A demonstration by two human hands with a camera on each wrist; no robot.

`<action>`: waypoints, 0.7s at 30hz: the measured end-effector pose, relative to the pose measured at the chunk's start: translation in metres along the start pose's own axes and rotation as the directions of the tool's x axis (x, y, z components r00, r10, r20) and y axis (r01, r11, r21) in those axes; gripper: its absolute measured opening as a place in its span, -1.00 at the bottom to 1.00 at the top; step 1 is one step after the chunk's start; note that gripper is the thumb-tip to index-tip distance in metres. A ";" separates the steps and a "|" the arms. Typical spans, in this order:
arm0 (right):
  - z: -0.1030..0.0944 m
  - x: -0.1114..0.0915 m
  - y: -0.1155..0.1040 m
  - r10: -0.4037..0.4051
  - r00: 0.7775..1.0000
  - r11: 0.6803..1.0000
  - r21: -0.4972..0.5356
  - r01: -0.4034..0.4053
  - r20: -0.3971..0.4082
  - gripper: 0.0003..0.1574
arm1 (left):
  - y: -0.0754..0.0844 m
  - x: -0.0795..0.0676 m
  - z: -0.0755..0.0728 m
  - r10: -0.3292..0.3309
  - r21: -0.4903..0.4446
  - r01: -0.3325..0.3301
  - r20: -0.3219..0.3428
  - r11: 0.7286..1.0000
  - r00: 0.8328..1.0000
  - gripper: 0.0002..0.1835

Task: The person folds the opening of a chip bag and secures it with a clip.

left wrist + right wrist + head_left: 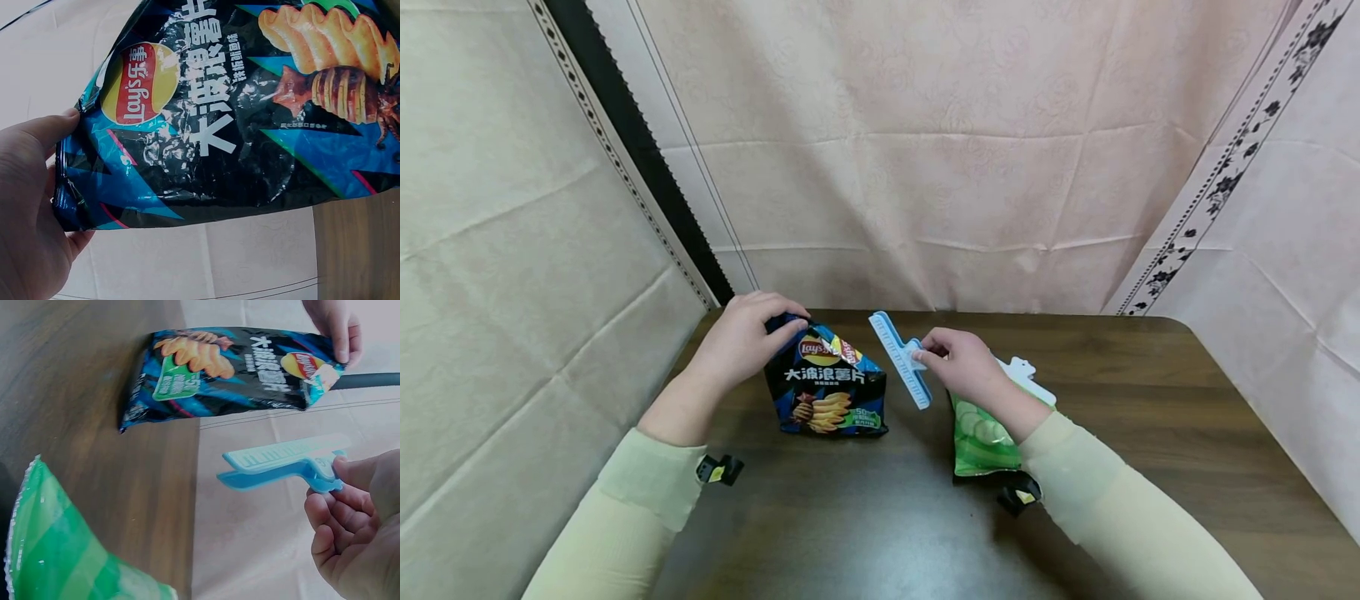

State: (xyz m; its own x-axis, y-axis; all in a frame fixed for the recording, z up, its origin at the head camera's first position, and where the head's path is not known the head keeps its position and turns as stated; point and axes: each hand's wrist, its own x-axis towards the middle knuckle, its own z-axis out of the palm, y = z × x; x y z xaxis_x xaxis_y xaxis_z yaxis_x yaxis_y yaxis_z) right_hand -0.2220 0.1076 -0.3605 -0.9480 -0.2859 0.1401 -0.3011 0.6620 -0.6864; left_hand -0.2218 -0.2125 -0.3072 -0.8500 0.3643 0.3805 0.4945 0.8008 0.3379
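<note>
A black and blue Lay's potato chip bag (831, 392) stands upright on the table, its top corner folded over. My left hand (747, 337) pinches that bag at its upper left corner, thumb in front; the left wrist view shows the thumb on the crimped top edge. Between thumb and fingers my right hand (966, 367) holds a light blue bag clip (901, 358) by its handle, just right of the chip bag. In the right wrist view the clip's (281, 465) two long bars stand apart with nothing between them.
A green chip bag (981, 442) lies under my right wrist, partly hidden by the arm. A white clip (1026, 375) with a shaped handle is at its top end. The brown wooden table (850, 517) ends at pale cloth curtains (925, 192) on three sides.
</note>
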 end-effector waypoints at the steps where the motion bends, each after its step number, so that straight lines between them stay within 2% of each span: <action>1: -0.001 0.000 -0.002 -0.008 1.000 1.000 0.010 0.008 0.003 -0.82 | 0.000 0.000 0.000 0.001 0.001 -0.001 0.001 1.000 1.000 -0.79; 5: -0.006 -0.001 -0.008 -0.041 0.999 0.999 0.029 0.040 0.024 -0.83 | 0.001 0.000 -0.002 0.005 0.002 -0.005 0.004 1.000 1.000 -0.79; 14: -0.009 -0.005 -0.019 -0.078 0.992 0.997 -0.012 0.079 0.095 -0.86 | 0.000 0.001 -0.001 0.021 0.000 -0.021 -0.005 1.000 1.000 -0.79; 21: -0.009 -0.006 -0.021 -0.062 0.987 0.996 -0.052 0.071 0.145 -0.85 | 0.001 0.002 -0.001 0.026 -0.003 -0.026 -0.006 1.000 1.000 -0.79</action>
State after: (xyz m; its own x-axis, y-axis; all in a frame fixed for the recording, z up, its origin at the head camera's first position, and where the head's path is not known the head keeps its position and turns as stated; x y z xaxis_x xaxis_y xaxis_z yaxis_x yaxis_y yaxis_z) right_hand -0.2105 0.1013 -0.3403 -0.9023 -0.4241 0.0777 -0.3723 0.6754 -0.6365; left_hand -0.2226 -0.2117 -0.3054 -0.8359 0.3823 0.3940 0.5170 0.7895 0.3307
